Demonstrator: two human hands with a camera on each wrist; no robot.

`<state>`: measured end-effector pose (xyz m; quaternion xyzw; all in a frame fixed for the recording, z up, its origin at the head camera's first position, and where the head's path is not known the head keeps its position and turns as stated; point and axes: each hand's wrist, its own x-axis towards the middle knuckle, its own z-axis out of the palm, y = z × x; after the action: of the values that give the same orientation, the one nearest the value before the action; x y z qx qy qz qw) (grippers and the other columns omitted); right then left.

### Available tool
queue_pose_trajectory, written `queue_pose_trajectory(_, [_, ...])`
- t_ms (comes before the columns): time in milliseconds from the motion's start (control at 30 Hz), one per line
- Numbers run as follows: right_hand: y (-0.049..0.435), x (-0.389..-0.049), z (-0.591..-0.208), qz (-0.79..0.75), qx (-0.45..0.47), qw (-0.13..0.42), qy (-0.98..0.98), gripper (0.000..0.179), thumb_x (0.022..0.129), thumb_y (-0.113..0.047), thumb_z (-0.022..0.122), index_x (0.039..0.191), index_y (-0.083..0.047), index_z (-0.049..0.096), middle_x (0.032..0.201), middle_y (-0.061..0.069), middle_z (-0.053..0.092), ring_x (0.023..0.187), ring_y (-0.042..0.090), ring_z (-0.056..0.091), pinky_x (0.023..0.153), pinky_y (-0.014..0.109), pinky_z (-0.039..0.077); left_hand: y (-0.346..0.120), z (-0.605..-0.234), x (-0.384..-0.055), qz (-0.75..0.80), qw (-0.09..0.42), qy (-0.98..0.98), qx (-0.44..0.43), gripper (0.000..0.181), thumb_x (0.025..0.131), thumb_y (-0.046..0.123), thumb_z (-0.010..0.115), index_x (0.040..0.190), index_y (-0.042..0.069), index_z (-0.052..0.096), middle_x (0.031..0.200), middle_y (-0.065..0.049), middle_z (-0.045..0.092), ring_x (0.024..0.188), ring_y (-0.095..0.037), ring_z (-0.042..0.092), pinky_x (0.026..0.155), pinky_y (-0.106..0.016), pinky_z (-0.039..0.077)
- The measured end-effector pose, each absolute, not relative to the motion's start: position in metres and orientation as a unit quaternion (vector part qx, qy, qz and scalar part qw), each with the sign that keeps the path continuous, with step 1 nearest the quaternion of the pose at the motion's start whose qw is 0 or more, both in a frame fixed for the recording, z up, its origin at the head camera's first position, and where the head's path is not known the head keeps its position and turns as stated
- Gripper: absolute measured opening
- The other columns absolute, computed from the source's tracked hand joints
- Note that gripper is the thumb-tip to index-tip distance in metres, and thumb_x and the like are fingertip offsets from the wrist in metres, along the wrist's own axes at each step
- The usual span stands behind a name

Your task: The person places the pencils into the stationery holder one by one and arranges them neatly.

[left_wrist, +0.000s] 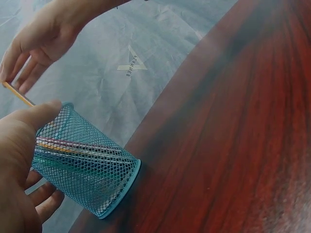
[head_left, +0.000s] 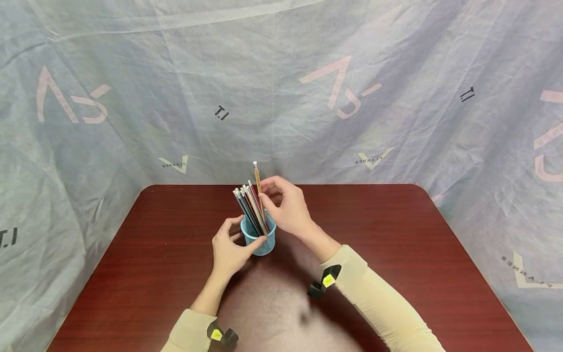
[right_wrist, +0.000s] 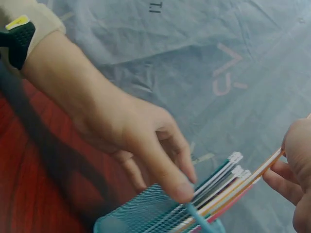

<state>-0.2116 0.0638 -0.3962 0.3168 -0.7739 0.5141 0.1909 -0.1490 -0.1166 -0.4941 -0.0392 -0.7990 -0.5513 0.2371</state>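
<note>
A blue mesh pencil cup (head_left: pixel 263 247) stands on the table, holding several pencils (head_left: pixel 247 205) with white eraser ends up. My left hand (head_left: pixel 229 248) grips the cup, thumb at the near rim and fingers around its left side. Between thumb and fingertips my right hand (head_left: pixel 288 204) pinches a yellow pencil (head_left: pixel 257 177), which rises above the others. Its lower part is inside the cup, as the right wrist view also shows. Through the mesh in the left wrist view, the lower pencil shafts (left_wrist: pixel 82 148) lie slanted. The pencils' points cannot be made out.
The dark red wooden table (head_left: pixel 176 269) reaches back to a grey fabric sheet (head_left: pixel 264 98) with printed letters, which hangs behind and at both sides. Black wrist cameras (head_left: pixel 228 338) sit on both forearms over light sleeves (head_left: pixel 387 303).
</note>
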Motion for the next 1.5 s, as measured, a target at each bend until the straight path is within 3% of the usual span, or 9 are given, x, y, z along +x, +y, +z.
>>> queue_pose_trajectory(667, [0.052, -0.217, -0.426, 0.461, 0.296, 0.136, -0.825, 0.016, 0.099, -0.005, 0.072, 0.115, -0.006, 0.070, 0.101, 0.007, 0.075, 0.089, 0.016, 0.075, 0.078, 0.029, 0.066, -0.115, -0.493, -0.148, -0.547, 0.238, -0.802, -0.043, 0.071, 0.069, 0.024, 0.102, 0.128, 0.003, 0.068, 0.129, -0.013, 0.073, 0.115, -0.030, 0.073, 0.087, -0.047, 0.067])
queue_pose_trajectory(1500, [0.042, -0.216, -0.440, 0.345, 0.294, 0.139, -0.880, 0.020, 0.094, -0.008, 0.078, 0.109, -0.006, 0.065, 0.093, 0.006, 0.073, 0.080, 0.016, 0.072, 0.072, 0.028, 0.063, -0.115, -0.493, -0.147, -0.550, 0.237, -0.799, -0.045, 0.070, 0.070, 0.020, 0.101, 0.128, 0.001, 0.067, 0.127, -0.015, 0.073, 0.112, -0.030, 0.075, 0.087, -0.047, 0.067])
